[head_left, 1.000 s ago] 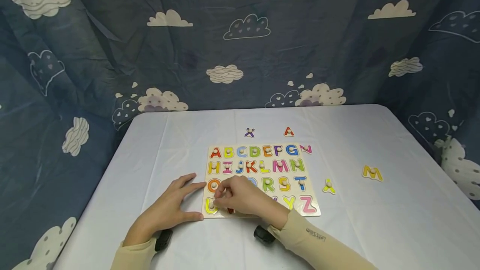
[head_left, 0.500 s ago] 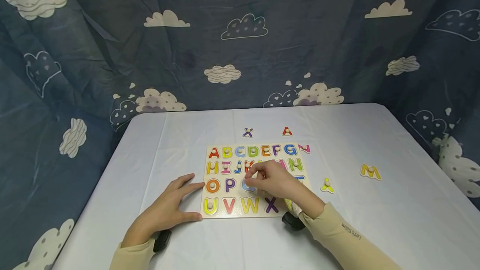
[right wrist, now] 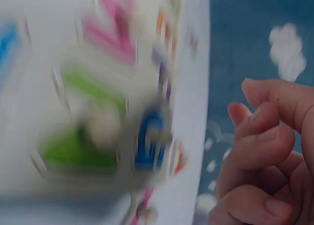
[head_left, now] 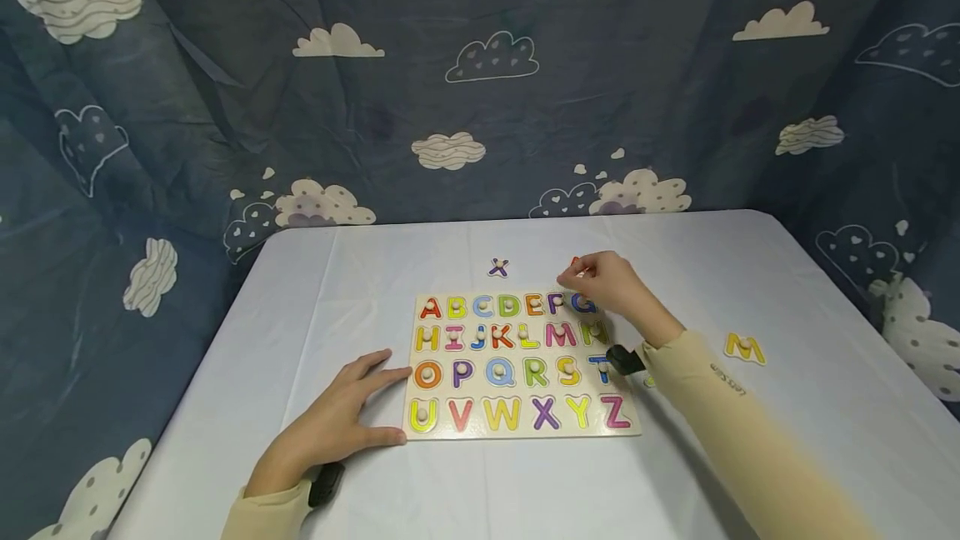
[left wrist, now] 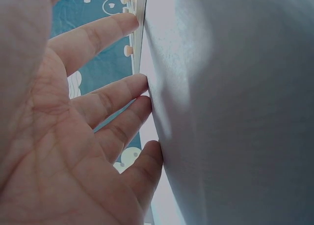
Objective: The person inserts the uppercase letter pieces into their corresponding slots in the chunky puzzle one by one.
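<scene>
My left hand (head_left: 337, 407) rests on the table with fingers spread, index fingertip and thumb at the left edge of a wooden alphabet puzzle board (head_left: 480, 434). In the left wrist view the fingers (left wrist: 117, 95) are nearly straight, tips on the white cloth. Over the board's back right corner hovers my right hand (head_left: 611, 282), fingers loosely curled. Its fingertips are beside a red letter A piece (head_left: 575, 260), which the hand partly covers. In the right wrist view nothing lies between thumb and fingers (right wrist: 260, 151). Knobbed letters fill the upper rows; V to Z show no knobs.
A purple X piece (head_left: 498, 267) lies behind the board. A yellow M piece (head_left: 745, 348) lies at the right. My right sleeve mostly hides a yellow piece (head_left: 650, 381). The pink N piece (right wrist: 143, 211) shows near the G in the right wrist view.
My right hand has moved from the lower left of the board, across its middle, to the back right corner beside the loose A piece. The left hand has stayed in place.
</scene>
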`<state>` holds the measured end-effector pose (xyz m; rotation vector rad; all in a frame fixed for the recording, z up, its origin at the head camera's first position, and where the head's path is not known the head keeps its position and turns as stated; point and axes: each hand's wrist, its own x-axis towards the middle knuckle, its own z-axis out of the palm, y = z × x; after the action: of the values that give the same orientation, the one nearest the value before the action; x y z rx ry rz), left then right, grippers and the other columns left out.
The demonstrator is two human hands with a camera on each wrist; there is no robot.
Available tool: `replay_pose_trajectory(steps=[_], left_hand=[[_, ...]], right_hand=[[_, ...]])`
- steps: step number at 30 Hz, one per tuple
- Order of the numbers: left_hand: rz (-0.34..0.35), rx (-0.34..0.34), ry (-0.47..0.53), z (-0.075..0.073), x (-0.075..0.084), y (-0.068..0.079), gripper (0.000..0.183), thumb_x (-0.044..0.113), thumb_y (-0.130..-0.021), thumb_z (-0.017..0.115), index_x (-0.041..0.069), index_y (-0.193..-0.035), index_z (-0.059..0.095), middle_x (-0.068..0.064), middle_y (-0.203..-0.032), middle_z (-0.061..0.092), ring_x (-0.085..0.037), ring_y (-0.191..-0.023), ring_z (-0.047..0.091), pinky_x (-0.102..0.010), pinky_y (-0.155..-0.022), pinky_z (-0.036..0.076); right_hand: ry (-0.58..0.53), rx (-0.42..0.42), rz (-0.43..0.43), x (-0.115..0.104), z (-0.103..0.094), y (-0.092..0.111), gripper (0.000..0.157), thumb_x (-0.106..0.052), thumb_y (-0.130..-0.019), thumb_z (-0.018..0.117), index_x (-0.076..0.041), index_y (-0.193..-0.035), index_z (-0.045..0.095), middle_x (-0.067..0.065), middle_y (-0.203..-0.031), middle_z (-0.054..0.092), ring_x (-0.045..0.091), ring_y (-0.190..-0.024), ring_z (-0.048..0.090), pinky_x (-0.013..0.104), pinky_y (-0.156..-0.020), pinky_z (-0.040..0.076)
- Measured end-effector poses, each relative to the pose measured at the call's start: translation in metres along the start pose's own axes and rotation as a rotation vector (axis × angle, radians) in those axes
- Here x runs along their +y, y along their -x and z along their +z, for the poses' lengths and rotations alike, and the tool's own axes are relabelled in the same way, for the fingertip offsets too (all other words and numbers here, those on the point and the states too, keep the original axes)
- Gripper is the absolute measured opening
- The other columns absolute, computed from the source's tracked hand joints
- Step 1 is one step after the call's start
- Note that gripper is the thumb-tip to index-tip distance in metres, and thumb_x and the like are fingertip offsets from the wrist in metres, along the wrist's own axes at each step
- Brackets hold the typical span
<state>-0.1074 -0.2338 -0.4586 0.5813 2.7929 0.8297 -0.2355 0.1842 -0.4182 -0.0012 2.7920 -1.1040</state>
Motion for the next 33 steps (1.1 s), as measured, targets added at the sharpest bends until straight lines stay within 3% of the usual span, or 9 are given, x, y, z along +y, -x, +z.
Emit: replay_pose_trajectory(steps=[7, 11, 19, 25, 33], left_hand=[[-0.022, -0.014, 0.002, -0.001, 0.001, 0.0, 0.084, 0.046, -0.076, 0.096, 0.024, -0.151, 0.064, -0.016, -0.17, 0.041, -0.044, -0.156, 0.038, -0.066, -0.122, 0.04], [-0.024, -0.012, 0.004, -0.001, 0.002, 0.0, 0.084, 0.046, -0.076, 0.096, 0.026, -0.151, 0.064, -0.015, -0.17, 0.041, -0.043, -0.156, 0.039, -0.065, -0.121, 0.04], [-0.025, -0.011, 0.006, 0.0, 0.0, -0.001, 0.083, 0.046, -0.077, 0.096, 0.026, -0.151, 0.064, -0.015, -0.17, 0.041, -0.043, -0.157, 0.038, -0.065, -0.122, 0.04], [-0.026, -0.011, -0.003, 0.001, -0.001, -0.002, 0.084, 0.045, -0.076, 0.097, 0.025, -0.151, 0.064, -0.015, -0.169, 0.042, -0.043, -0.157, 0.038, -0.064, -0.122, 0.04], [-0.046, -0.015, 0.004, 0.001, 0.0, -0.002, 0.085, 0.045, -0.076, 0.097, 0.026, -0.151, 0.063, -0.014, -0.17, 0.041, -0.043, -0.157, 0.037, -0.065, -0.122, 0.04]], right_hand=[[0.085, 0.035, 0.211, 0.024, -0.012, -0.039, 0.037, -0.037, -0.102, 0.071, -0.001, -0.108, 0.067, 0.011, -0.096, 0.059, 0.022, -0.082, 0.056, 0.028, -0.06, 0.045], [0.083, 0.044, 0.252, 0.03, -0.01, -0.05, 0.037, -0.039, -0.101, 0.073, -0.002, -0.098, 0.069, 0.009, -0.088, 0.058, 0.023, -0.079, 0.055, 0.029, -0.057, 0.044], [0.148, 0.095, 0.223, 0.03, -0.003, -0.062, 0.044, -0.044, -0.097, 0.078, -0.003, -0.081, 0.074, 0.004, -0.069, 0.061, 0.021, -0.067, 0.055, 0.032, -0.057, 0.043], [0.193, 0.118, 0.183, 0.026, -0.003, -0.062, 0.04, -0.039, -0.096, 0.08, -0.001, -0.083, 0.08, 0.011, -0.08, 0.074, 0.024, -0.071, 0.06, 0.034, -0.061, 0.045], [0.169, 0.092, 0.157, 0.026, -0.008, -0.062, 0.027, -0.028, -0.094, 0.082, 0.0, -0.094, 0.08, 0.016, -0.095, 0.077, 0.029, -0.084, 0.062, 0.037, -0.071, 0.048]])
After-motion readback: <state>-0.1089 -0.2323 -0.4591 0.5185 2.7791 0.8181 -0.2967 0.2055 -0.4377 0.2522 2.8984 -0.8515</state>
